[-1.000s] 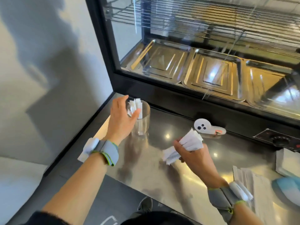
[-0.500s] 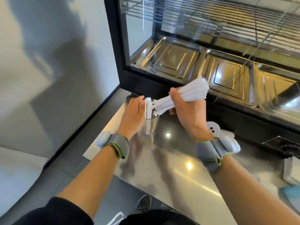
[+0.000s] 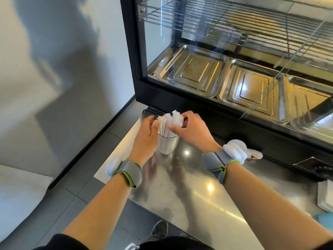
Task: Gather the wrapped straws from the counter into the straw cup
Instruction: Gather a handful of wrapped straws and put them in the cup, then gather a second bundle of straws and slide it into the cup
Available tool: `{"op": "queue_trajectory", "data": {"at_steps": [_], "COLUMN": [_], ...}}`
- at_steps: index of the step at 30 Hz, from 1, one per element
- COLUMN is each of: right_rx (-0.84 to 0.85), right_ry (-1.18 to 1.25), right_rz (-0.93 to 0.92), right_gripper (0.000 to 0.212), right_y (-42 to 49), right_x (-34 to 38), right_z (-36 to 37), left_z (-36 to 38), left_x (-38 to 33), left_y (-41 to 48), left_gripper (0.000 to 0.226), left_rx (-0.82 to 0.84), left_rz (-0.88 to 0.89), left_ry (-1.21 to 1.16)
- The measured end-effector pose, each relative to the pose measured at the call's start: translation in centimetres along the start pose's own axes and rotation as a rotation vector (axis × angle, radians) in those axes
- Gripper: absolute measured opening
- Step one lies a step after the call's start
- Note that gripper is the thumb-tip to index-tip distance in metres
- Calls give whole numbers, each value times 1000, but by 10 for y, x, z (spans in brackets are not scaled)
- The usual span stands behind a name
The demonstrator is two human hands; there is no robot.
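Note:
A clear straw cup (image 3: 167, 144) stands near the left end of the steel counter (image 3: 207, 201), in front of the display case. A bundle of white wrapped straws (image 3: 170, 121) stands upright inside it, the tops sticking out above the rim. My left hand (image 3: 146, 134) wraps around the cup's left side. My right hand (image 3: 191, 129) rests on the bundle from the right, thumb and fingers curled against the straw tops. The lower ends of the straws are blurred behind the cup wall.
A black glass display case (image 3: 234, 69) with steel trays and wire racks rises right behind the cup. A small white toy (image 3: 254, 154) lies by the case base. A white napkin stack (image 3: 325, 195) sits at the right edge. The counter's left edge drops to a grey floor.
My right hand carried the bundle of straws from the middle of the counter up over the cup and lowered it in. My left hand stayed on the cup.

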State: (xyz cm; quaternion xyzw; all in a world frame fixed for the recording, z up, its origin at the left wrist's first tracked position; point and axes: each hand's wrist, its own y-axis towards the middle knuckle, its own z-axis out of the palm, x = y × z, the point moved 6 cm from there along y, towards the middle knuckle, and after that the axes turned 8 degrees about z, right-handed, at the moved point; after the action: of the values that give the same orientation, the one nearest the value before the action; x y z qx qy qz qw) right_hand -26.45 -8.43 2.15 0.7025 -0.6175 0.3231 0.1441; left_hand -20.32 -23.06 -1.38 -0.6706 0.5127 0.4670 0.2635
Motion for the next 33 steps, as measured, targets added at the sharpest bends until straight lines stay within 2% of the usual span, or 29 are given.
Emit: {"op": "queue_trajectory", "data": {"at_steps": [2,5,8,11,17,23,33], "right_rx": [66,108,161,197,216,216,43], "right_ry": [-11,4,45,43,18,3,-36], "right_rz": [-17,-6,21,77,175,294,528], "right_gripper": [58,56,54,47,38,48,50], "right_y": [-2,-9,-20,-30,-54,-78,-123], "right_x": [-3,-13,-29,-55,-108,-147,-217], "right_z": [2,-1,-1,0,-1,-9,-38], "left_z": [-3,-1,5,17,50,74,142], "left_x": [5,21,43,50,39,14,-7], "left_y": [-8,-25,-40,-53,-68,-67,-78], "left_gripper": [30,38,31,21,18,26,42], "left_rx": [-51,-58,16,132,378,509,738], "left_rz": [-2,-124,-266,-295,-209,-48,126], "left_ry": [9,9,95,140,122,219,328]}}
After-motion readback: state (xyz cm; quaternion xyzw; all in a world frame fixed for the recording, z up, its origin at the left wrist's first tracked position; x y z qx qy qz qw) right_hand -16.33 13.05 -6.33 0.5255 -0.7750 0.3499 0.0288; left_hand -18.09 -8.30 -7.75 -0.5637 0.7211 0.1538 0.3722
